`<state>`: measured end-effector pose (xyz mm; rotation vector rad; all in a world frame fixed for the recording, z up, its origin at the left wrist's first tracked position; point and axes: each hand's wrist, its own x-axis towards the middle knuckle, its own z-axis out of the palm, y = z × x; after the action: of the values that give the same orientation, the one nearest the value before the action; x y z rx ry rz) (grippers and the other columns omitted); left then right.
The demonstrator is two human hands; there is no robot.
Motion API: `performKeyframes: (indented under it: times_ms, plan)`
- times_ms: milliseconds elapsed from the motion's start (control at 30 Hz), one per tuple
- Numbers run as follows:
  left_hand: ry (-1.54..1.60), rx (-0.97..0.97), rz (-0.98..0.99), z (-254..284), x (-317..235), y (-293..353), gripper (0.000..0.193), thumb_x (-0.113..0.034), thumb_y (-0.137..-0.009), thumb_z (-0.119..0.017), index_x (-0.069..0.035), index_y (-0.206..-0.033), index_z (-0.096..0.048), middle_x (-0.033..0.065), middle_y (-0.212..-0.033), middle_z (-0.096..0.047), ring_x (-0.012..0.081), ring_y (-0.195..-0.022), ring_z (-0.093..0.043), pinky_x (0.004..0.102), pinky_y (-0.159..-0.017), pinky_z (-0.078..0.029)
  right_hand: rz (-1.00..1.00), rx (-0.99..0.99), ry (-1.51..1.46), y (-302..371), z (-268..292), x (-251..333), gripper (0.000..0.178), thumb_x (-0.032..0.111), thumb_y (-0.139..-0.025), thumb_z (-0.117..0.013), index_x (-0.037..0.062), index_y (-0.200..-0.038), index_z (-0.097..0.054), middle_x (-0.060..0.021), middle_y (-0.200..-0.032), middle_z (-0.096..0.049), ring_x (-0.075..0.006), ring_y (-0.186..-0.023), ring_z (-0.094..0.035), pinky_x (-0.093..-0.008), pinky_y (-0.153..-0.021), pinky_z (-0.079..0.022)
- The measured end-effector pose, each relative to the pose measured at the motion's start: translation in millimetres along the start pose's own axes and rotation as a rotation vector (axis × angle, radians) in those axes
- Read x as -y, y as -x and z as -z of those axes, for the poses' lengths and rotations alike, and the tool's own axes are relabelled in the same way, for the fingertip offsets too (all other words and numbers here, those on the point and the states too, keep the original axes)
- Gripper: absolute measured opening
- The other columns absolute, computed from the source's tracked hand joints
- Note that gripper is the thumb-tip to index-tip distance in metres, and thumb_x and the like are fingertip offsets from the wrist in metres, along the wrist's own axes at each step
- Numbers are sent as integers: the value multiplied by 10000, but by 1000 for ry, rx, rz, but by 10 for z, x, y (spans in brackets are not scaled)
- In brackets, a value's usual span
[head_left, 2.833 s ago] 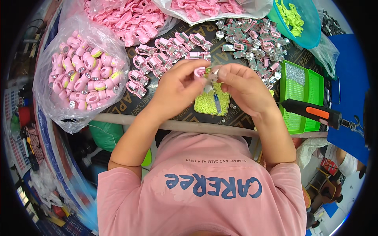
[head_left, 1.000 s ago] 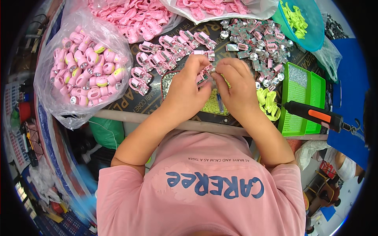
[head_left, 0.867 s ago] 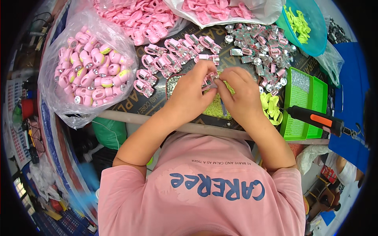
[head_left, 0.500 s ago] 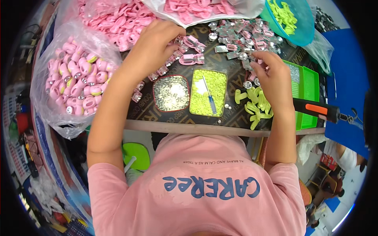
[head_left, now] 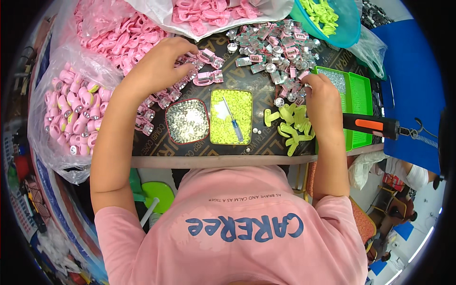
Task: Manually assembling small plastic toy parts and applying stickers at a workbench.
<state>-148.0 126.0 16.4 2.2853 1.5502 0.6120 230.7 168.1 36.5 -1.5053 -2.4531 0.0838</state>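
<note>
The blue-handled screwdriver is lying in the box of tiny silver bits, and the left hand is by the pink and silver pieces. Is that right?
Not quite. The screwdriver is lying in the box of tiny yellow-green bits, not the silver ones; the head view shows it. The left hand is by the pink and silver pieces, as you said.

2 bare hands well apart, forearms forward

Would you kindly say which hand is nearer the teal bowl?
Right: in the picture, the right hand is below the teal bowl; the left hand is farther, to its left.
</note>
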Motion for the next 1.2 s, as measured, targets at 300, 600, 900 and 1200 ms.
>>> performKeyframes:
  times_ms: [300, 600, 900, 1200]
  plan:
    - [27, -230, 322, 598, 170, 151, 271, -143, -969, -645, -53, -1216, -712, 80, -1210, -730, 188, -1105, -659, 327, -974, -487, 288, -50, -53, -74, -215, 123, 175, 31, -763, -771, 32, -918, -690, -160, -949, -671, -380, -930, -660, -482, -806, -537]
    - [-407, -1, 415, 838, 770, 590, 296, 5, -822, -668, -18, -1109, -737, 167, -1134, -731, 341, -1062, -681, 412, -930, -534, -43, -114, -418, -192, -63, 114, 111, -7, -905, -676, -10, -1013, -699, -147, -1012, -681, -277, -777, -686, -369, -698, -560]
    - [-547, 48, -19, 657, 716, 631, 131, -98, -781, -621, -58, -876, -702, 90, -906, -635, 307, -953, -606, 418, -859, -484, -239, -140, -945, -141, -47, 34, 184, -100, -878, -672, -33, -1048, -652, -40, -974, -669, -90, -861, -669, -218, -763, -546]
    - [-319, -148, -48, 707, 707, 635, 152, 32, -852, -679, -49, -940, -585, 80, -993, -671, 250, -899, -631, 393, -797, -495, -184, -109, -853, -258, 71, 93, 154, -30, -869, -756, -14, -1011, -697, -31, -923, -710, -87, -849, -673, -238, -726, -547]
